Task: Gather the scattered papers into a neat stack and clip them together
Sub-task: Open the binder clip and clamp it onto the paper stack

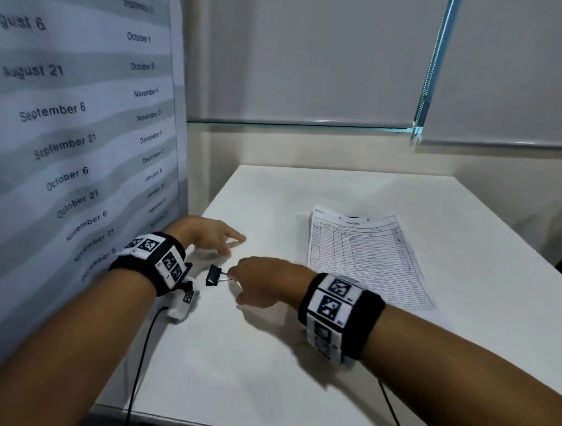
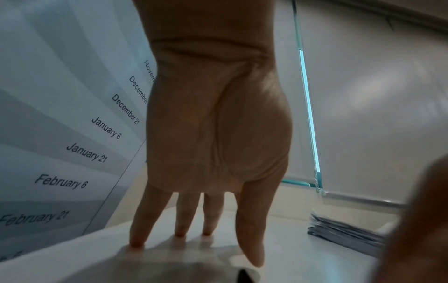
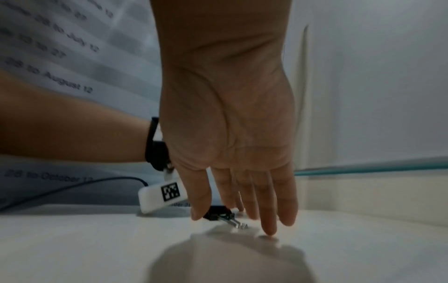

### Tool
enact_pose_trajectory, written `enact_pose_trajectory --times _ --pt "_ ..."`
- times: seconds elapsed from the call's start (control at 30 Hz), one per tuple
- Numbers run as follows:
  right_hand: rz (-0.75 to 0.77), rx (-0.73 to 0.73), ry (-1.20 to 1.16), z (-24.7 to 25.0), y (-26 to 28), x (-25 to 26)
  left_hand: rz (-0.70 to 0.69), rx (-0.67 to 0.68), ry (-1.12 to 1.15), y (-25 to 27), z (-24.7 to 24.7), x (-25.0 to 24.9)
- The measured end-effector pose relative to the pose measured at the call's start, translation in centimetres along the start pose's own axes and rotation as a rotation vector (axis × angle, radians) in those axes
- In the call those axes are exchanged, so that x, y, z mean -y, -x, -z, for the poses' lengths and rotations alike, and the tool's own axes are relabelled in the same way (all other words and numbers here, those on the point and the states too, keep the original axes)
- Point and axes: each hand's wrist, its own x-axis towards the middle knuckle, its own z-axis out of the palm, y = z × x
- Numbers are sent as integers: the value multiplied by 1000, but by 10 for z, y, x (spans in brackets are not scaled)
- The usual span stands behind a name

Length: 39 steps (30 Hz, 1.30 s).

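A stack of printed forms lies squared up on the right half of the white table; the left wrist view shows its edge. A small black binder clip with silver handles sits left of the stack. My right hand is at the clip. In the right wrist view the thumb and forefinger of the right hand pinch the clip, while the other fingers reach straight down to the table. My left hand holds nothing. Its straight fingertips rest on the table near the wall.
A large poster of dates covers the left wall right beside the table. Roller blinds with a bead cord hang behind. Black cables run from both wrists over the near table edge. A dark object peeks out behind the stack.
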Motion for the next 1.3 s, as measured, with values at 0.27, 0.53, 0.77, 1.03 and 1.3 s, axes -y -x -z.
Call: enact_pose_trajectory --times 0.27,0.53,0.77,1.03,1.3 --pt "-10 -110 91 -2 -58 25 -31 -7 -92 -17 -9 16" --pt "29 -18 169 11 -26 29 -6 3 -174 -16 -5 10" --pt "25 -126 -523 54 60 -44 7 10 -98 -6 -1 -6" --pt "24 -535 -1007 87 122 -138 -203 -314 -113 2 44 -99" --pt "-79 -885 -1193 99 128 -195 -845 -547 688 43 76 -217"
